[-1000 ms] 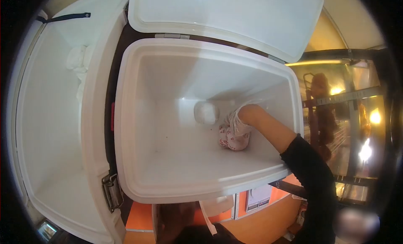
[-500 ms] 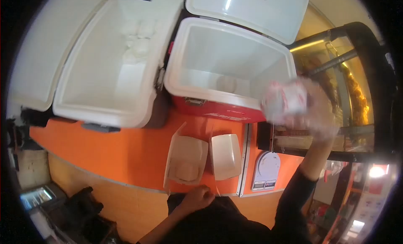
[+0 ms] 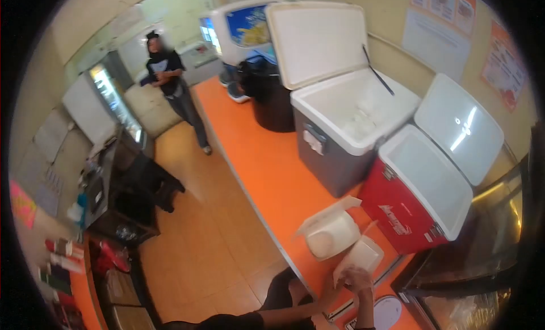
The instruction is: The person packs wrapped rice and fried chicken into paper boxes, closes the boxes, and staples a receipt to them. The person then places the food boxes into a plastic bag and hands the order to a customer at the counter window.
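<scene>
My right hand, in a clear plastic glove, is at the near end of an open takeout box. Its fingers are curled together, and what they hold cannot be made out. Close against it, my left hand is blurred, its fingers partly hidden. A second open box, with a pale round mound inside, stands just beyond. The paper wrap with red print is not distinguishable now. Part of a white scale shows beside my right wrist.
A red cooler and a grey cooler, lids raised, stand on the orange counter. Behind them is a black bin. A glass display case is at right. Another person stands in the aisle.
The view has swung left, showing the aisle and the person. My right hand has left the red cooler, where it lifted out the printed wrap, and come beside my left hand at the boxes.
</scene>
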The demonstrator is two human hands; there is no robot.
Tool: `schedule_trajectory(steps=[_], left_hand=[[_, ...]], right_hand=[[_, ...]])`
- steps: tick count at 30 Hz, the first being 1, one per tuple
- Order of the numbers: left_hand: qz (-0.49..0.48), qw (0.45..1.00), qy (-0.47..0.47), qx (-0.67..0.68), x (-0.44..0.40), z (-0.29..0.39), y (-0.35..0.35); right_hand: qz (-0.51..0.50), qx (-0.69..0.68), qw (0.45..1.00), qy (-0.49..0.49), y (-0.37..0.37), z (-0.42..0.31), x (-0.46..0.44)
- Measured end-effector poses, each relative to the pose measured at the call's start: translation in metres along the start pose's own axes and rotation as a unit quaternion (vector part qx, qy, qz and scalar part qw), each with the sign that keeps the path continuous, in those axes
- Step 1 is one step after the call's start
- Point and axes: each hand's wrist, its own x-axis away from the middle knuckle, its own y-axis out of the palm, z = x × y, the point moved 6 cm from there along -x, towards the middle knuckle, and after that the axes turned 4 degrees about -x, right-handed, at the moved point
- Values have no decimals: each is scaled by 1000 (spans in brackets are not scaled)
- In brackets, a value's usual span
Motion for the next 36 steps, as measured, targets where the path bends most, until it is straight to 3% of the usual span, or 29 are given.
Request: schedule_trajectory(steps=[2,4,5,6,8,9,10,11,14,17,18,21,23,24,26,28,30,31,36], left_hand=[[14,999,-1,33,6,7,-8],[33,997,-1,67,21,13,-19],[42,995,-3,89,27,14,-25],[51,992,-5,111,33,20,-33],[60,985,-16,162,50,26,-46],[63,979,-30,193,61,27,-52],[66,970,-54,229,72,24,-56],[63,957,-91,266,84,19,-58],[73,854,-319,404,133,-25,-58],[-25,743,-355,567,194,-32,-71],[-40,756,-386,527,200,23,-89],[-51,784,-377,490,226,75,-105],[-41,824,-318,467,245,88,-103],[-65,825,-323,460,256,94,-96],[-116,824,-337,440,269,116,-97],[-151,829,-331,425,283,143,-84],[-185,836,-317,408,311,157,-56],[-183,842,-314,399,321,160,-44],[-302,805,-322,396,385,202,55]], right_hand=[[42,-156,986,46,7,-6,30],[39,-86,995,20,-5,42,14],[-34,-32,998,-49,-3,56,10],[-106,161,976,-100,10,52,22],[-172,516,791,-281,38,35,59],[-137,219,946,-196,41,54,55],[-101,397,874,-262,46,46,81],[-43,556,767,-318,52,38,107],[36,421,850,-315,72,27,174],[137,365,869,-306,79,26,258],[172,349,871,-300,76,25,283],[254,305,875,-279,48,32,344],[376,192,825,-375,15,48,396],[397,184,823,-362,1,60,416],[443,131,856,-232,-26,81,447],[459,168,849,-199,-48,105,467],[441,30,883,-160,-75,153,480],[455,25,877,-154,-85,167,494],[527,110,830,-147,-150,253,568]])
